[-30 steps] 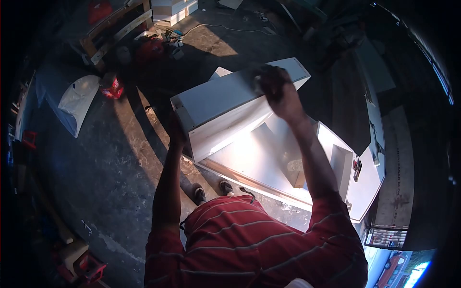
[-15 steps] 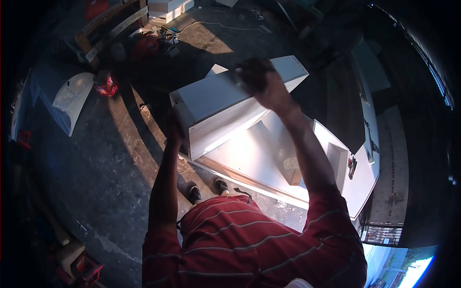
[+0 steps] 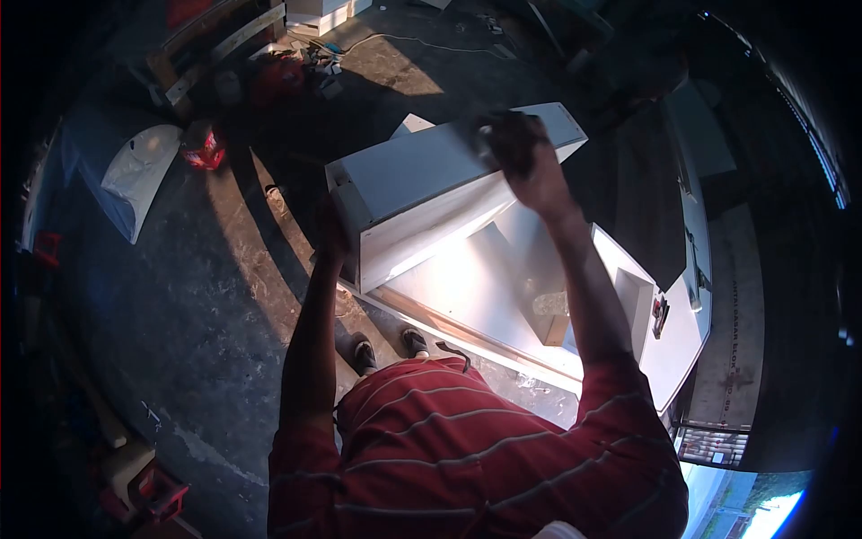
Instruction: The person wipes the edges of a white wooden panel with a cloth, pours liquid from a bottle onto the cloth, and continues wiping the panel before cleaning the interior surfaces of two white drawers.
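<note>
A long white box-like panel piece (image 3: 422,175) lies tilted across a larger white cabinet frame (image 3: 449,292). My right hand (image 3: 543,180) is closed round a dark tool, blurred by motion, at the top face of the box towards its right end. What kind of tool it is cannot be made out. My left hand (image 3: 332,235) is in shadow against the left end of the box; its fingers are hidden in the dark. Inside the frame, a small wooden-edged block (image 3: 555,331) sits below my right forearm.
A red and white package (image 3: 205,148) and a white sheet (image 3: 144,171) are on the floor at the left. Wooden rails (image 3: 220,49) stand at the upper left. A red object (image 3: 162,490) is at the lower left. A printed board (image 3: 732,314) lies at the right.
My right hand has moved right along the top of the box with the dark tool. My left hand stays at the box's left end. The whole view has shifted slightly.
</note>
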Available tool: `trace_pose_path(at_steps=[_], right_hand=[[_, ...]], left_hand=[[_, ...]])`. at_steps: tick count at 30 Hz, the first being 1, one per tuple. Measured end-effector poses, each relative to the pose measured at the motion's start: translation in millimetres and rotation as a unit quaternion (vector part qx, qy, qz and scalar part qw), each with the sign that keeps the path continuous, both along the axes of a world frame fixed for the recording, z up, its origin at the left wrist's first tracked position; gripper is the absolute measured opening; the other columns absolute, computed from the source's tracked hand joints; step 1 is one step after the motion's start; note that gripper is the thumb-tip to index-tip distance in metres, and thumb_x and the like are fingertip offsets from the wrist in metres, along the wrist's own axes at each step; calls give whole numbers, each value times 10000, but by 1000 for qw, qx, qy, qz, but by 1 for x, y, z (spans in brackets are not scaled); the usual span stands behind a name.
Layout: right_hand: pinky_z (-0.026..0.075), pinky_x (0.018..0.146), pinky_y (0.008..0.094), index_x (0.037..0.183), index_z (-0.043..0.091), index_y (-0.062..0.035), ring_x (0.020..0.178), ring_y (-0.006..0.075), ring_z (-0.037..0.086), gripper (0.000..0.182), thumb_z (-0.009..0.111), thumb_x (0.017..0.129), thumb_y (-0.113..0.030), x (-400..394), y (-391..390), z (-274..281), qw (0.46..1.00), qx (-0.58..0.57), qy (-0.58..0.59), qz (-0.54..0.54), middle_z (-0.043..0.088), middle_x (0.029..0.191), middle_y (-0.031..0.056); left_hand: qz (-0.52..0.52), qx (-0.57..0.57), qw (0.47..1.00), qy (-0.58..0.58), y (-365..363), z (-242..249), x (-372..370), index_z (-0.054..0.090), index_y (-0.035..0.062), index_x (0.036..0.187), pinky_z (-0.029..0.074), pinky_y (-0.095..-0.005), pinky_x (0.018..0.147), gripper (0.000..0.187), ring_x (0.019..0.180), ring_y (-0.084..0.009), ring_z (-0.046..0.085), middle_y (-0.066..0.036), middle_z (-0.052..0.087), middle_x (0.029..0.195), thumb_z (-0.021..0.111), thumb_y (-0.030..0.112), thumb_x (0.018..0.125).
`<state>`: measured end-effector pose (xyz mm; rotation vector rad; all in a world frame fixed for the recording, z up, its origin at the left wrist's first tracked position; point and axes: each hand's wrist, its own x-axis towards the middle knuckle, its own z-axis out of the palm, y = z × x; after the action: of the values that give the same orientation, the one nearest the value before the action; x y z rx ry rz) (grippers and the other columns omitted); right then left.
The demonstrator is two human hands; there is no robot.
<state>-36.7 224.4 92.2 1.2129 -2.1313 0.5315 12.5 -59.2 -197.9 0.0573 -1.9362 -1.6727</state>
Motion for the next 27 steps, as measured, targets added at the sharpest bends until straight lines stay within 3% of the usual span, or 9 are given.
trace_pose_path(at_steps=[1, 5, 7, 10, 15, 19, 20, 24, 27], right_hand=[[442, 856, 369, 992, 637, -78, 995, 293, 545, 218, 605, 780, -44, 30, -21, 4, 999, -2, -34, 37, 611, 1082, 103], [420, 891, 383, 977, 643, -81, 1002, 287, 530, 209, 616, 770, -66, 31, -8, 5, 997, 10, -77, 22, 585, 1120, 89], [426, 830, 384, 977, 652, -102, 965, 278, 540, 198, 585, 791, -88, -13, 44, 0, 994, 86, 23, -64, 603, 1095, 55], [443, 721, 399, 954, 663, -132, 866, 273, 566, 188, 563, 802, -88, -81, 124, -4, 964, 162, 122, -174, 643, 960, 57], [407, 769, 393, 952, 632, -55, 877, 280, 550, 192, 579, 770, -20, 9, 1, 13, 997, 59, 18, -36, 623, 938, 92], [397, 853, 358, 949, 667, -77, 916, 252, 537, 222, 677, 729, -99, 69, -93, 9, 995, 46, -46, 70, 616, 927, 80], [408, 848, 365, 938, 671, -79, 913, 258, 542, 220, 689, 721, -104, 74, -101, 12, 995, 42, -36, 85, 613, 912, 85], [473, 749, 371, 939, 653, -65, 860, 294, 562, 221, 692, 724, -101, 24, -72, 12, 991, 48, -51, 111, 599, 902, 116], [488, 753, 401, 934, 662, -104, 799, 320, 593, 157, 614, 810, -188, -33, -3, 26, 992, 117, -42, -7, 636, 921, 137]], left_hand=[[21, -106, 994, 10, -1, -1, -2, 516, 30, 1067, 406, -417, 865, 260, 1007, -349, 508, -186, 539, 1021, 498, 190, 861], [23, -122, 992, 10, 11, 57, 20, 535, 28, 1033, 432, -414, 833, 240, 985, -327, 540, -171, 563, 994, 499, 196, 865], [-4, -51, 998, -21, 21, 93, 30, 555, 18, 991, 461, -405, 774, 226, 927, -311, 577, -159, 587, 941, 464, 196, 885], [52, -40, 998, -20, 19, 59, 18, 572, 15, 951, 476, -397, 727, 239, 863, -300, 600, -154, 600, 891, 418, 192, 903], [33, -35, 999, -8, 14, 60, 18, 569, 4, 976, 471, -377, 738, 305, 867, -282, 594, -148, 596, 896, 356, 221, 945], [-31, 196, 980, 6, 15, 38, 8, 563, 6, 1011, 456, -359, 744, 337, 863, -254, 574, -122, 574, 888, 324, 240, 969], [37, 123, 991, 47, 18, 39, 3, 552, 7, 1040, 450, -377, 769, 265, 897, -274, 566, -134, 567, 934, 374, 181, 946], [0, -109, 994, -30, 8, 50, 13, 541, 14, 1063, 426, -419, 825, 225, 935, -347, 544, -181, 555, 980, 451, 80, 868], [53, -54, 997, 30, 13, 20, -3, 537, 16, 1096, 422, -415, 830, 248, 941, -352, 538, -188, 554, 995, 455, 81, 871]])
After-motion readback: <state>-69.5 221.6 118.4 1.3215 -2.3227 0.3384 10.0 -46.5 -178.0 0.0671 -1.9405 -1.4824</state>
